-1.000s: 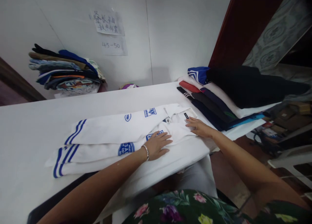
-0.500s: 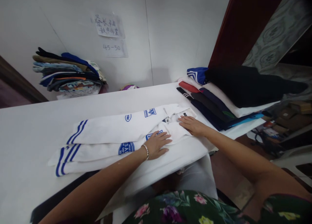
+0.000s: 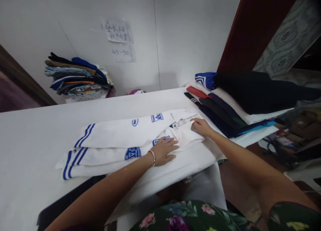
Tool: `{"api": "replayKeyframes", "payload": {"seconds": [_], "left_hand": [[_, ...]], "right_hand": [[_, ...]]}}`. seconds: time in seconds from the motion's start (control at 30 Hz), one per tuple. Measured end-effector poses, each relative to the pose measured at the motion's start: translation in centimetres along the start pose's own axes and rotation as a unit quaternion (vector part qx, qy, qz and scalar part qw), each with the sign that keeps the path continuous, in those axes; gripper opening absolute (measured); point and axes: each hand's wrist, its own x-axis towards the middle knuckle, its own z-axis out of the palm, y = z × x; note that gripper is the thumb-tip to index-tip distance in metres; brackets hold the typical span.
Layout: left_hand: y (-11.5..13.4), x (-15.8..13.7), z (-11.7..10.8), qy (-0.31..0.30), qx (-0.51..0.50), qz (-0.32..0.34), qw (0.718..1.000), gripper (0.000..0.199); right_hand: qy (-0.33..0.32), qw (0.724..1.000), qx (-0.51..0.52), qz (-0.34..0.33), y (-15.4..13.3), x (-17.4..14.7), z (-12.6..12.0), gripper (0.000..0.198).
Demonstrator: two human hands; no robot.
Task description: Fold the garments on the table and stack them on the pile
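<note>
**Both hands on a folded white shirt at the near edge of the tabletop**

White shirt [image 3: 120,137] with blue stripes and blue printed logos lies on the white tabletop [image 3: 30,130], partly folded lengthwise, striped cuffs and hem to the left, collar end to the right. Its near edge hangs slightly over the front edge of the tabletop.

Left hand [image 3: 164,150]: flat, palm down, fingers spread, pressing on the shirt body just below a blue logo. Open, gripping nothing. Silver bracelet [image 3: 152,157] on the wrist.

Right hand [image 3: 200,127]: resting on the collar end of the shirt, fingers curled down onto the fabric. Cannot tell whether it pinches the cloth or only presses it.

The hands are near each other, left one closer to the person, right one farther and to the right.

Surroundings: stack of folded clothes [image 3: 77,78] at the far left against the wall, mixed dark and patterned pieces. Second pile of clothes [image 3: 233,97] at the right end of the tabletop, just beside the shirt's collar end, dark, white, red and blue items with a large black garment on top. Two paper notes [image 3: 120,40] with handwriting taped on the white wall. Small purple item [image 3: 136,91] at the far edge by the wall, too small to tell. Floral garment of the person at bottom.
</note>
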Motion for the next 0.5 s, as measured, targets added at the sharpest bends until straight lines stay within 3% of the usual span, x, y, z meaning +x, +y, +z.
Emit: {"api": "replayKeyframes", "payload": {"seconds": [0.07,0.17,0.3,0.37,0.43,0.5], "left_hand": [[0.0,0.0,0.1,0.002,-0.001,-0.001,1.000,0.047],[0.0,-0.1,0.1,0.003,-0.002,-0.004,1.000,0.046],[0.1,-0.1,0.0,0.002,-0.004,-0.005,1.000,0.047],[0.1,-0.1,0.0,-0.001,-0.006,-0.006,1.000,0.047],[0.1,-0.1,0.0,-0.002,-0.009,-0.006,1.000,0.048],[0.1,-0.1,0.0,0.002,-0.013,-0.006,1.000,0.049]], "right_hand": [[0.026,0.999,0.028,0.038,0.2,0.1,0.2,0.030],[0.024,0.999,0.027,0.030,-0.2,0.1,0.3,0.033],[-0.055,0.995,-0.018,-0.075,-1.7,-0.3,-0.3,0.021],[-0.063,0.987,-0.033,-0.142,-2.3,-0.8,-0.4,0.020],[-0.069,0.977,-0.039,-0.200,-2.7,-1.6,-0.4,0.026],[-0.121,0.963,-0.065,-0.233,-2.8,-2.6,-0.2,0.038]]}}
